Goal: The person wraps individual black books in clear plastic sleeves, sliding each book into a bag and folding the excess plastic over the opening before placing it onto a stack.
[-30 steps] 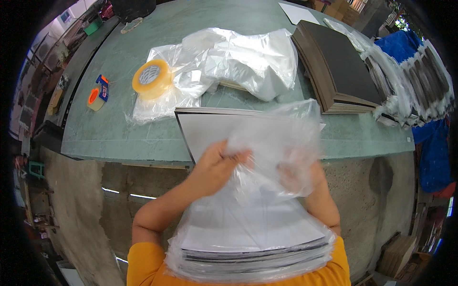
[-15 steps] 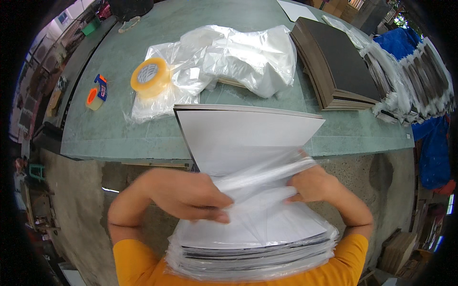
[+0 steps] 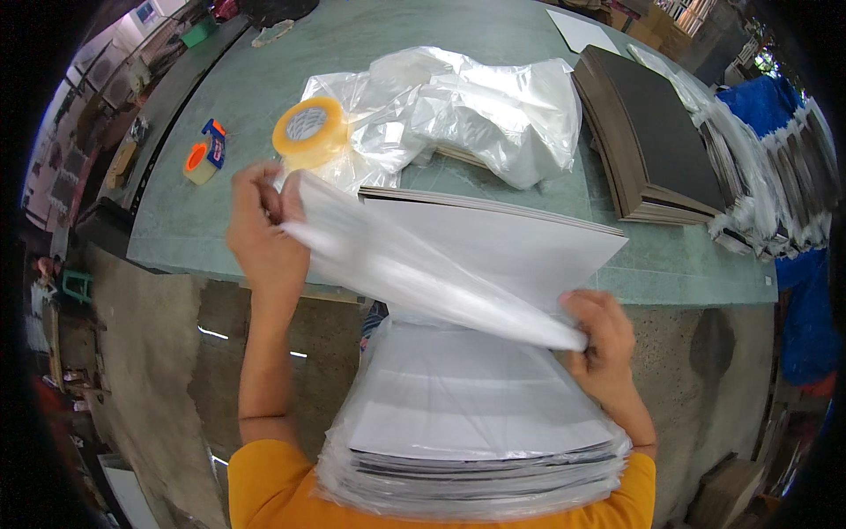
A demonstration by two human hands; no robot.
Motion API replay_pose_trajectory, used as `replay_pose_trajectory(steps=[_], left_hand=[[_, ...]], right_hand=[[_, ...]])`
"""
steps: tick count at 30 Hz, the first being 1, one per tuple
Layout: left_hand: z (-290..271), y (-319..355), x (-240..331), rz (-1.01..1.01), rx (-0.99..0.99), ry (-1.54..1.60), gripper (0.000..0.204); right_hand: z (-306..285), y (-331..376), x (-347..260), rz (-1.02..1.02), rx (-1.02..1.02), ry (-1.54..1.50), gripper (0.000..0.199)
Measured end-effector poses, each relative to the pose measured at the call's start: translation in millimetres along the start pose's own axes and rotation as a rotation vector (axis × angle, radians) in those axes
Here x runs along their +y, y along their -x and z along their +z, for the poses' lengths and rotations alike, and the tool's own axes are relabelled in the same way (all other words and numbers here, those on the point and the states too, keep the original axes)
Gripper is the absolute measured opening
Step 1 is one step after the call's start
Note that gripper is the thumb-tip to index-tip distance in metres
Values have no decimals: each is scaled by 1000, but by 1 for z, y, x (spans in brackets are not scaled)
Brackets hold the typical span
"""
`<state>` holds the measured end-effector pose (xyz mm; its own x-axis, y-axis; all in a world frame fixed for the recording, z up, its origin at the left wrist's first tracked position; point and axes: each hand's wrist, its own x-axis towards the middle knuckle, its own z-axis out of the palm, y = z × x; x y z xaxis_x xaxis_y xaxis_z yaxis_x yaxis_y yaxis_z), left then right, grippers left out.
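Note:
A clear plastic bag covers the near part of a stack of white boards (image 3: pixel 493 238) that rests against the table's near edge and my body. My left hand (image 3: pixel 269 220) pinches one corner of the gathered plastic bag (image 3: pixel 414 278), raised near the tape roll. At the other end of that plastic, my right hand (image 3: pixel 602 331) grips it beside the right edge of the stack. Between my hands the plastic slants down to the right across the boards. Their far end stands out uncovered, and wrapped layers (image 3: pixel 485 476) lie close to my body.
On the green table (image 3: pixel 238 238) lie a large clear tape roll (image 3: pixel 310 130), a tape dispenser (image 3: pixel 207 154) and crumpled plastic bags (image 3: pixel 493 106). A pile of dark boards (image 3: pixel 652 132) stands at the right, beside plastic-wrapped bundles (image 3: pixel 793 167).
My left hand has swung up and left with the plastic's edge, stretching it wide. My right hand has moved slightly right, still gripping. The whole view has shifted a little.

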<state>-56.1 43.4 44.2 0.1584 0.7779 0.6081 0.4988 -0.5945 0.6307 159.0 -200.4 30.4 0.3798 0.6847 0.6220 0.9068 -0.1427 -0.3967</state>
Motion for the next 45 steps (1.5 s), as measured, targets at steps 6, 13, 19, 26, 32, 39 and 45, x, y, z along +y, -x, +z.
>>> replay_pose_trajectory(steps=[6,13,19,26,32,39,45], left_hand=[[-1,22,6,572,-419,-163,69],[-8,28,-7,699,-389,103,53],[-10,21,5,685,-269,88,44],[-16,9,-60,-274,-1398,1100,13],[63,150,-179,-966,-1590,962,17],[58,160,-174,-602,-1416,337,10],[49,129,-149,-614,-1516,470,21]], right_hand=[[0,-9,19,-49,53,345,63],[-18,16,26,32,158,-121,37],[-19,23,31,45,156,-413,19],[-12,48,70,601,-357,-1287,13],[147,215,170,1004,-549,-1277,15],[127,181,146,1113,-633,-834,13],[113,157,105,809,-763,-599,5]])
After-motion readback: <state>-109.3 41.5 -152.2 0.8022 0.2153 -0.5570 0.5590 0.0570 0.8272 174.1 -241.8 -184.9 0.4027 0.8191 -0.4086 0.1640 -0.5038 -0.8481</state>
